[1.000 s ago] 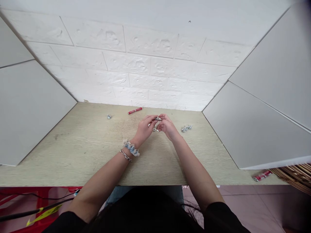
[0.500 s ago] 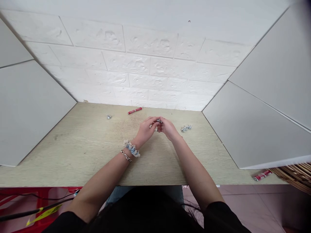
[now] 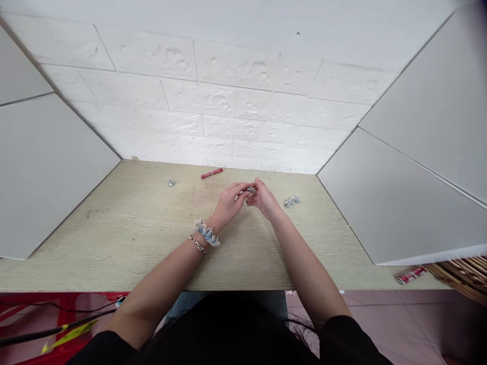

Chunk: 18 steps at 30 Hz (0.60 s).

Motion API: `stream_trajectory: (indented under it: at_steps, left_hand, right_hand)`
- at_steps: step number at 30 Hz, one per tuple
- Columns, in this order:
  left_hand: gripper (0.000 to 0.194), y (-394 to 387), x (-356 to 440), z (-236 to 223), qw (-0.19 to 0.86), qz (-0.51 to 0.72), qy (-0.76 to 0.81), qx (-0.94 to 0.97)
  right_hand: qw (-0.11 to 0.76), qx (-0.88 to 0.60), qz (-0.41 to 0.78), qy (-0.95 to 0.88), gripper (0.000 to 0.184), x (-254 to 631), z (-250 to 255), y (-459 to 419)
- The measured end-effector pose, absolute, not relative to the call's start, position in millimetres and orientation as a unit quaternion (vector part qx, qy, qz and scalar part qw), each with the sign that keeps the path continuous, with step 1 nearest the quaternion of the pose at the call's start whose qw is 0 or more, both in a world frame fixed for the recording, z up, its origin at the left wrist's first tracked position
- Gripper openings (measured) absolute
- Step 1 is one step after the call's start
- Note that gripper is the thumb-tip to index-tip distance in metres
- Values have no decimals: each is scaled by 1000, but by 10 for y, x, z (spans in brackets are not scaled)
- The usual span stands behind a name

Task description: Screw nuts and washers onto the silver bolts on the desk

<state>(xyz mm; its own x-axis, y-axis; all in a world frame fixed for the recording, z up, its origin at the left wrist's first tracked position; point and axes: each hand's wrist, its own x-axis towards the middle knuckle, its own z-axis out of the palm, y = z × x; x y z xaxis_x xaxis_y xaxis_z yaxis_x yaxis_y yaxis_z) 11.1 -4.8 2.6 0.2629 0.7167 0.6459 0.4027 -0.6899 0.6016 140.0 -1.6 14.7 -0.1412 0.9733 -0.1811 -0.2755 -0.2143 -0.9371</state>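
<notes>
My left hand (image 3: 230,199) pinches a small silvery metal piece (image 3: 250,189) that looks like a bolt; the fingers cover much of it. My right hand (image 3: 265,198) meets it from the right, its curled fingers at the end of the piece. Below, between the hands, shows a bit of shiny ring-like metal (image 3: 247,203), too small to name. Several similar silvery bolt-like pieces (image 3: 292,201) lie together on the tabletop to the right. A single metal piece (image 3: 171,182) rests farther left.
A red tube (image 3: 211,173) lies near the white brick-pattern wall (image 3: 216,101). Another red cylinder (image 3: 411,275) is at the front right edge, beside a wicker basket (image 3: 462,279). Grey-white panels (image 3: 53,172) flank the wooden table (image 3: 152,228).
The upper fingers of my right hand have lifted and loosened slightly around the metal piece. My left hand stays in almost the same place.
</notes>
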Motion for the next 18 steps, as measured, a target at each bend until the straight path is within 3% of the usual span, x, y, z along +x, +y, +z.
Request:
stream_trajectory:
  at_steps: [4, 18]
  left_hand:
    - [23, -64, 115, 29, 143, 483, 360, 785]
    - [23, 2, 72, 11, 135, 495, 377, 771]
  right_hand:
    - [438, -468, 658, -396, 57, 1395, 70, 15]
    - [481, -377, 689, -389, 30, 1457, 58, 9]
